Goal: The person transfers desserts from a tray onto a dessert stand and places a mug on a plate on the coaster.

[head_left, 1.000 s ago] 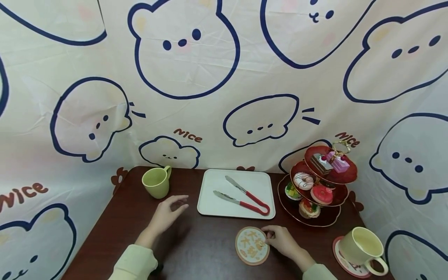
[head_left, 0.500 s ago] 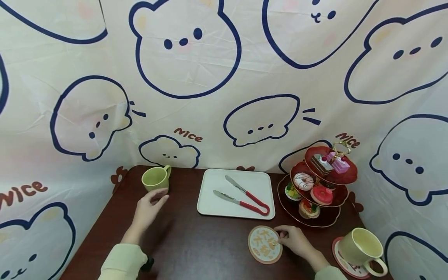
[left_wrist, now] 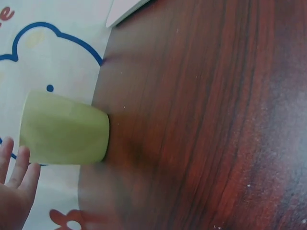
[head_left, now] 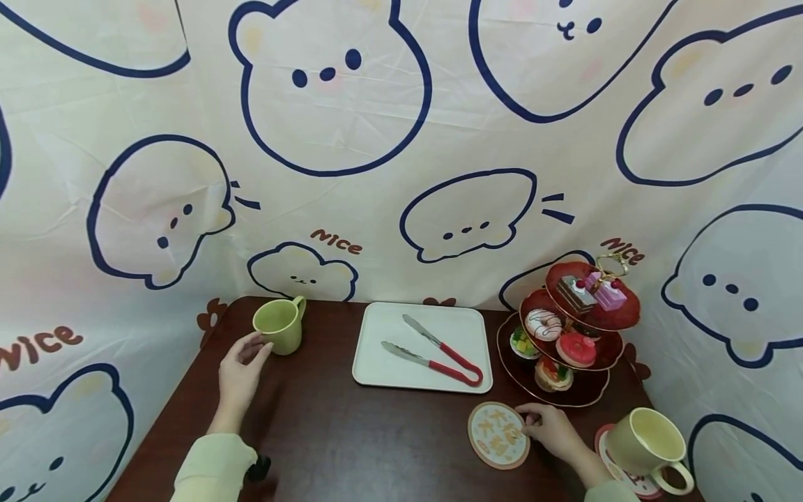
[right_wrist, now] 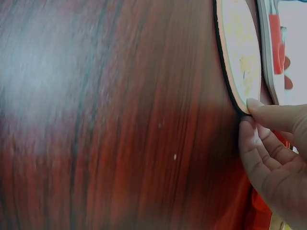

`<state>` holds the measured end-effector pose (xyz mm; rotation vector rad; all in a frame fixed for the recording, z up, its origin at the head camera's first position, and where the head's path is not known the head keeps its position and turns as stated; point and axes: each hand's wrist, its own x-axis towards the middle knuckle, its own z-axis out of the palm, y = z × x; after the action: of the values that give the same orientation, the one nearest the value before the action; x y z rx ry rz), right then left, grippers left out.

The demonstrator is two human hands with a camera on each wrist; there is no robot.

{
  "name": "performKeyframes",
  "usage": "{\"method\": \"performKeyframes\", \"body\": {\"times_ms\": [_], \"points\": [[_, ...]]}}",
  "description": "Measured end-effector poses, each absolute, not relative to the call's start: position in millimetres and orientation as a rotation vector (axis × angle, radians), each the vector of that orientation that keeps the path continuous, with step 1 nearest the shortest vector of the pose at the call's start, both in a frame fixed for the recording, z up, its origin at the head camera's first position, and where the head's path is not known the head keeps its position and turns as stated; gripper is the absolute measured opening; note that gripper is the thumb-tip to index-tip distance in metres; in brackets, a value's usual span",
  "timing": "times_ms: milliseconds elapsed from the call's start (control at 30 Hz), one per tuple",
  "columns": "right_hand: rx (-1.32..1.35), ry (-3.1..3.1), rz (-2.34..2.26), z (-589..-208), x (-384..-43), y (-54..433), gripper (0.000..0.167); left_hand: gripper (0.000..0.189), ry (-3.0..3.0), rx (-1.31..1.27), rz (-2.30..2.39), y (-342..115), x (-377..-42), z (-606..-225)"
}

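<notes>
A round coaster (head_left: 495, 436) with an orange rim and yellow print lies on the dark wooden table (head_left: 364, 432), in front of the tiered stand. My right hand (head_left: 544, 427) pinches its right edge; the right wrist view shows thumb and fingers (right_wrist: 268, 143) on the coaster's rim (right_wrist: 238, 52). My left hand (head_left: 241, 366) is at the back left with fingers straight, right beside a green cup (head_left: 279, 324). The left wrist view has the fingers (left_wrist: 17, 167) next to the cup (left_wrist: 64, 128); whether they touch it is unclear.
A white tray (head_left: 376, 362) holds red-handled tongs (head_left: 439, 352) at the table's middle back. A red three-tier stand (head_left: 592, 390) of toy pastries is at the right. A cream cup (head_left: 649, 439) sits on a second coaster (head_left: 605, 453) at the front right. A printed cloth surrounds the table.
My right hand has slid the coaster rightward along the table, toward the cream cup. My left hand has moved left and back, from mid-table to the green cup.
</notes>
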<state>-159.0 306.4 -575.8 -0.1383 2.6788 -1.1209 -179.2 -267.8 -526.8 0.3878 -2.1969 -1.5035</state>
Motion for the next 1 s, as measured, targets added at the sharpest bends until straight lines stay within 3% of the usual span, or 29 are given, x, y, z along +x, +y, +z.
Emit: {"method": "performKeyframes", "body": {"times_ms": [567,1000], "points": [[0.079,2.751,-1.046,-575,-154,320,0.027,0.086,-2.160,0.626,-1.657,-275,-204,-538],[0.063,2.815,-1.006,-576,-149,323,0.025,0.098,-2.223,0.621,-1.683,-273,-223,-542]]}}
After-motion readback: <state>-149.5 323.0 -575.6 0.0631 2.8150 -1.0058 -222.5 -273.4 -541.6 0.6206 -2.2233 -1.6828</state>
